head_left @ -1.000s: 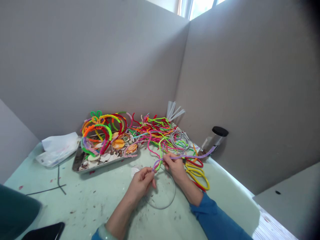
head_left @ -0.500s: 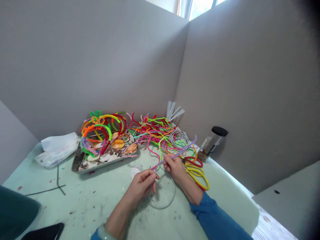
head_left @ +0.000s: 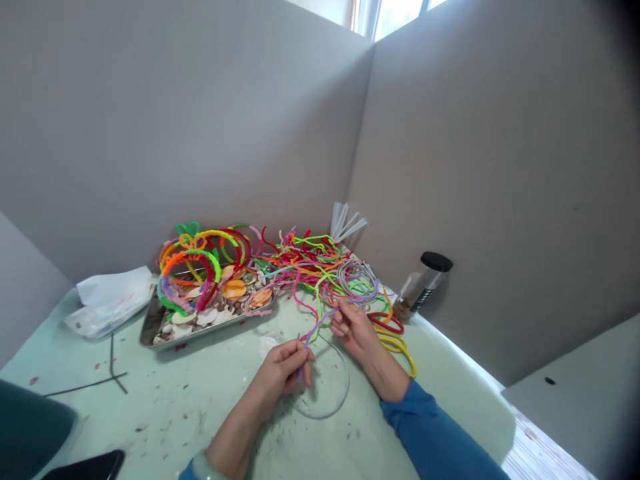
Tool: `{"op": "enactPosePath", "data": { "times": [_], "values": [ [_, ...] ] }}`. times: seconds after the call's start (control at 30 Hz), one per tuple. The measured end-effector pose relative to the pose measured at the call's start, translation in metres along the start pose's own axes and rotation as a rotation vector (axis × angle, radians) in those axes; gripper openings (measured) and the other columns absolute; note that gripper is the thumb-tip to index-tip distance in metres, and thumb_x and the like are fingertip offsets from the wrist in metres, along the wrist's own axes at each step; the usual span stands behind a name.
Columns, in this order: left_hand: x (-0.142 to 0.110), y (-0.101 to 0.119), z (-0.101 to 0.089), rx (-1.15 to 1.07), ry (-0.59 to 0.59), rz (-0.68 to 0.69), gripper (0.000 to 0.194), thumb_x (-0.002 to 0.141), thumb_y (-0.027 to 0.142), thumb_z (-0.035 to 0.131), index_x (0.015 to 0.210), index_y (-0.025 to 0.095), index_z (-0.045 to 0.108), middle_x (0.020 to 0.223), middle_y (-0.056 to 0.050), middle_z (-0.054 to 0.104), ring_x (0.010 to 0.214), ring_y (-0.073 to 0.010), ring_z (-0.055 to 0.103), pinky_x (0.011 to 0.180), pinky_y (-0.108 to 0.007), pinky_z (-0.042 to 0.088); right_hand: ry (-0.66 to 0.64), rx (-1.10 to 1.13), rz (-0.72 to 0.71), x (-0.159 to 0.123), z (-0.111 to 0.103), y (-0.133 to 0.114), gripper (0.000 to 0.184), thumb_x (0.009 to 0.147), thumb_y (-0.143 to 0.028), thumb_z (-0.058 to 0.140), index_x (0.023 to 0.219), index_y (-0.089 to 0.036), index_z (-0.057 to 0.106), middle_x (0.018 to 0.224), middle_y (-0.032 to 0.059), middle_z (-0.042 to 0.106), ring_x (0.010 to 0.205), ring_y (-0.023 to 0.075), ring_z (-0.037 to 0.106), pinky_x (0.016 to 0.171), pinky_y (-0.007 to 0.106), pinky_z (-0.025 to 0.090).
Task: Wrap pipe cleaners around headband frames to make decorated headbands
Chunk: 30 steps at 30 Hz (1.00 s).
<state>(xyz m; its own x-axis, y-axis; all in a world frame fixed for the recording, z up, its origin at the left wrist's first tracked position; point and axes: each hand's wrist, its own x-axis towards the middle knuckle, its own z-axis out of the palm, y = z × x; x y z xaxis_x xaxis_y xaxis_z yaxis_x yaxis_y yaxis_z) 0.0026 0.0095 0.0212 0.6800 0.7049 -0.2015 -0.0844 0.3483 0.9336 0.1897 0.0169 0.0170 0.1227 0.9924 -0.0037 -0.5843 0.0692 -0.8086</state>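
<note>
Head view: the left hand [head_left: 285,369] pinches a purple pipe cleaner [head_left: 320,323] at its lower part; the right hand [head_left: 353,328] grips it higher up, its free end trailing beyond. A grey wire ring [head_left: 323,418] passes by the left fingers; whether they grasp it cannot be determined. In hand, judged: positioning the purple length beside the ring. The next move calls for a firm left pinch and controlled right-hand guidance, clear of the nearby tangled pipe cleaners [head_left: 305,260].

One purple pipe cleaner [head_left: 320,321], thin, fuzzy and gently bent, is held raised on a slant, its lower end pointing down over one slim grey wire ring [head_left: 347,392], round and partly hidden, with its near curve in plain view.
</note>
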Motion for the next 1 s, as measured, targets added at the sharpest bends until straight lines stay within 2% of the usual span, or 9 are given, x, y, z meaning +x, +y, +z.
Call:
{"op": "enactPosePath", "data": {
  "times": [0.13,0.3,0.4,0.5,0.63,0.73,0.83,0.93,1.0],
  "values": [
    [-0.001,0.0,-0.001,0.01,-0.012,-0.002,0.029,0.079,0.042,0.056,0.077,0.013,0.056,0.042,0.005,0.043,0.034,-0.003,0.02,0.037,-0.02,0.008,-0.013,0.007,-0.009,0.0,-0.004,-0.002,0.023,0.075,-0.039,0.065,0.078,-0.017,0.059,0.06,-0.0037,0.053,0.039,0.0041,0.031,0.04,0.02,0.027],
    [-0.003,0.0,0.001,0.048,-0.088,0.021,0.031,0.077,0.044,0.058,0.079,0.013,0.057,0.038,0.01,0.027,0.035,-0.0035,0.015,0.038,-0.02,0.01,0.058,-0.046,-0.066,0.003,-0.007,-0.001,0.024,0.071,-0.039,0.068,0.072,-0.017,0.059,0.052,-0.0052,0.047,0.037,0.0045,0.029,0.038,0.02,0.025],
    [-0.001,-0.001,0.001,0.071,0.022,0.042,0.033,0.077,0.046,0.057,0.08,0.013,0.058,0.037,0.01,0.027,0.034,-0.0037,0.015,0.037,-0.02,0.01,0.086,-0.07,-0.065,0.005,-0.007,-0.001,0.027,0.072,-0.042,0.066,0.077,-0.017,0.06,0.055,-0.0044,0.05,0.037,0.0042,0.032,0.038,0.019,0.025],
    [0.002,0.0,-0.002,0.07,0.173,0.066,0.037,0.074,0.05,0.058,0.081,0.014,0.059,0.036,0.011,0.026,0.033,-0.0037,0.014,0.037,-0.019,0.01,0.103,-0.233,-0.091,0.002,-0.002,0.002,0.032,0.076,-0.048,0.06,0.08,-0.016,0.061,0.057,-0.0019,0.055,0.037,0.0055,0.036,0.038,0.02,0.025],
    [0.004,0.0,-0.003,0.097,0.278,0.073,0.042,0.069,0.054,0.061,0.078,0.013,0.06,0.036,0.011,0.024,0.034,-0.004,0.016,0.037,-0.019,0.01,0.133,-0.637,-0.335,-0.009,0.009,0.006,0.026,0.077,-0.043,0.061,0.075,-0.017,0.062,0.061,0.0008,0.059,0.045,0.01,0.045,0.045,0.023,0.035],
    [0.007,-0.002,-0.002,0.17,0.299,0.091,0.044,0.067,0.055,0.061,0.076,0.012,0.061,0.038,0.01,0.026,0.035,-0.0046,0.021,0.038,-0.02,0.01,0.048,-0.915,-0.523,-0.018,0.016,0.008,0.018,0.075,-0.034,0.065,0.086,-0.02,0.065,0.077,0.0033,0.064,0.064,0.0145,0.053,0.062,0.026,0.042],
    [0.009,-0.004,-0.002,0.232,0.3,0.125,0.044,0.069,0.055,0.059,0.076,0.012,0.062,0.04,0.009,0.027,0.037,-0.0053,0.023,0.039,-0.02,0.013,-0.118,-1.025,-0.437,-0.022,0.018,0.009,0.017,0.078,-0.032,0.061,0.09,-0.02,0.067,0.073,0.002,0.064,0.062,0.0137,0.053,0.06,0.025,0.041],
    [0.009,-0.006,-0.003,0.264,0.292,0.148,0.044,0.069,0.055,0.059,0.075,0.011,0.063,0.041,0.009,0.029,0.038,-0.0056,0.025,0.039,-0.02,0.015,-0.256,-1.044,-0.329,-0.022,0.017,0.011,0.024,0.083,-0.034,0.054,0.07,-0.019,0.068,0.057,-0.0005,0.058,0.052,0.012,0.049,0.053,0.023,0.037],
    [0.01,-0.007,-0.004,0.264,0.301,0.149,0.044,0.069,0.055,0.059,0.074,0.012,0.063,0.042,0.008,0.03,0.038,-0.0057,0.026,0.039,-0.02,0.015,-0.26,-0.994,-0.294,-0.022,0.016,0.012,0.037,0.086,-0.037,0.049,0.058,-0.019,0.065,0.047,-0.0015,0.053,0.046,0.011,0.046,0.05,0.022,0.036]
  ]
}}
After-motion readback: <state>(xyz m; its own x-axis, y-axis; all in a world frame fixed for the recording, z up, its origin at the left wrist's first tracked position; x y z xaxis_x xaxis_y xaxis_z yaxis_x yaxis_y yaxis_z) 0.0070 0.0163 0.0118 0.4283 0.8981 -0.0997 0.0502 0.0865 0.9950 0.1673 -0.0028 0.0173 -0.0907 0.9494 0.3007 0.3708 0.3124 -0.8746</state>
